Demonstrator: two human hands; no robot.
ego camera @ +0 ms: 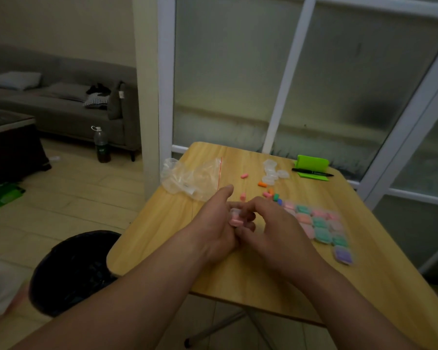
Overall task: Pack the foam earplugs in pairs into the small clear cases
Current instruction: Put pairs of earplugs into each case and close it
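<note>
Pink earplugs (236, 222): sticking out of clear case (234, 212)
left hand (216, 228): gripping clear case
right hand (271, 223): curled, pinching Pink earplugs in
risk: foam re-expanding, popping out before lid closes

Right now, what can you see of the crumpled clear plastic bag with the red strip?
The crumpled clear plastic bag is thin, glossy and wrinkled, with a red line along its right edge. It lies on the light wooden table, at the far left edge. The left hand's thumb tip nears it; contact unclear.

One left hand (218, 229), one right hand (276, 223), one pen (312, 172), one plastic bag (192, 176)
</note>
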